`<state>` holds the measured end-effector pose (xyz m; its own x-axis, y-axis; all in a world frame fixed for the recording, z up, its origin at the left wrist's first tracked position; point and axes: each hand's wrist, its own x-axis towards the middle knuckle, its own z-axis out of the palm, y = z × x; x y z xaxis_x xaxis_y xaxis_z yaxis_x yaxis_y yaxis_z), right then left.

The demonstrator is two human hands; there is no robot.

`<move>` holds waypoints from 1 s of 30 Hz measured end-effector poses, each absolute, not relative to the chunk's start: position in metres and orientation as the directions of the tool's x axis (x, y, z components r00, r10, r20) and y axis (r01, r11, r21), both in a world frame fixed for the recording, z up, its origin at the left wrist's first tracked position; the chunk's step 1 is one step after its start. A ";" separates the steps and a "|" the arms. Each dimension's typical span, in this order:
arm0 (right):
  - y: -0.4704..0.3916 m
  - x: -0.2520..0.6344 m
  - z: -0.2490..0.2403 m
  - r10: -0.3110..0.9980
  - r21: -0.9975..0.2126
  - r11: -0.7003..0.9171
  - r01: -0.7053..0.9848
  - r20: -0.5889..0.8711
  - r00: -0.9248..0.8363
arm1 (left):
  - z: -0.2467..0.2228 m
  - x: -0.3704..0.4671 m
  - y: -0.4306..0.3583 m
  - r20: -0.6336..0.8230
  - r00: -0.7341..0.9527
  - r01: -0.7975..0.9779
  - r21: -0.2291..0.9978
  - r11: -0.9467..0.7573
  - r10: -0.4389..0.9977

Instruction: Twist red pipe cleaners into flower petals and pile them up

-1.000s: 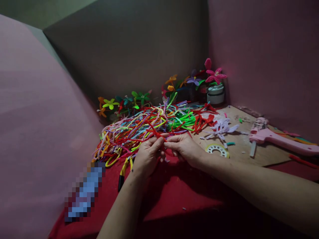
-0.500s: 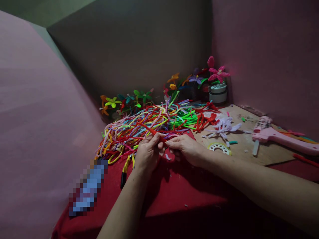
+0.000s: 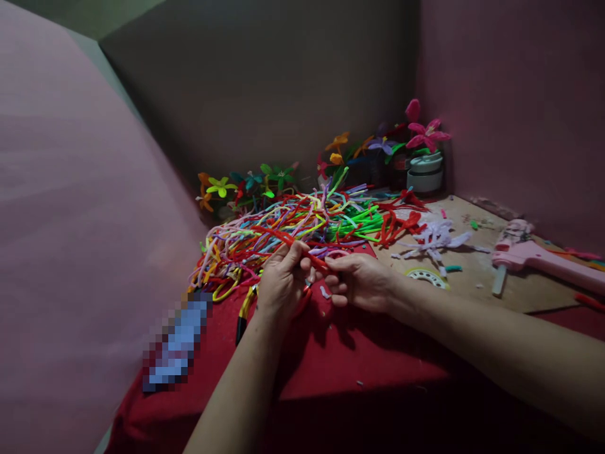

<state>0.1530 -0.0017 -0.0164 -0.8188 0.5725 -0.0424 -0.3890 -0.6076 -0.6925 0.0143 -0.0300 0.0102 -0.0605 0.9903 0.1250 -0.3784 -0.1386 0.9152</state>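
A red pipe cleaner (image 3: 278, 235) is stretched between my two hands, above the front of the heap. My left hand (image 3: 283, 277) pinches it between thumb and fingers, with its far end pointing up and left. Thumb and forefinger of my right hand (image 3: 362, 282) close on its near end, while the other fingers curl loosely below. Behind them lies a large heap of pipe cleaners (image 3: 265, 230) in many colours. Yellow-and-black handled pliers (image 3: 244, 315) rest under the left wrist, partly hidden.
A wooden board (image 3: 472, 271) at right carries red petal-like loops (image 3: 401, 227), a white pipe-cleaner bundle (image 3: 437, 239), a tape roll (image 3: 428, 277) and a pink glue gun (image 3: 534, 255). Pipe-cleaner flowers (image 3: 428, 133) stand along the wall. Red cloth (image 3: 359, 359) covers the table.
The view has shifted slightly, moving the scene right in the picture. My right hand has drawn a little away from the left, its lower fingers looser. Both stay on the red pipe cleaner.
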 end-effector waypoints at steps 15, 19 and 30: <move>-0.004 0.148 -0.020 0.738 -0.841 -0.397 -0.368 -0.054 -0.673 | 0.009 0.016 -0.035 0.101 -0.111 -0.197 0.973 -0.121 0.989; -0.006 0.150 -0.020 0.710 -0.889 -0.342 -0.305 -0.032 -0.703 | 0.008 0.014 -0.034 0.098 -0.103 -0.133 0.985 -0.112 0.990; 0.001 0.151 -0.019 0.681 -0.873 -0.440 -0.210 -0.172 -0.711 | 0.006 0.013 -0.034 0.078 -0.068 -0.044 0.996 -0.081 0.995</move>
<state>0.1508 0.0009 -0.0190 -0.7114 0.6813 -0.1723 -0.2101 -0.4401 -0.8730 0.0129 -0.0337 0.0062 -0.0676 0.9947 0.0776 -0.0438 -0.0807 0.9958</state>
